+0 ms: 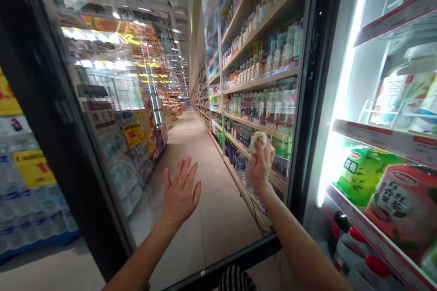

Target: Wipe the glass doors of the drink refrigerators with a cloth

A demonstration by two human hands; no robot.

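Observation:
In the head view a glass door (pixel 235 261) with a black frame stands in front of me, and an aisle shows in its pane. My right hand (pixel 261 163) presses a crumpled pale cloth (pixel 258 141) against the glass, right of the middle. My left hand (pixel 180 193) is raised flat with its fingers stretched out and holds nothing. It is at the lower middle of the pane; whether its palm touches the glass I cannot tell.
At the right, a lit cooler holds shelves (pixel 382 134) of bottles and a red drink package (pixel 403 204). Stacked water bottles (pixel 34 209) with yellow price signs (pixel 34 166) stand at the left. A striped piece of cloth or shoe (pixel 236 279) shows at the bottom.

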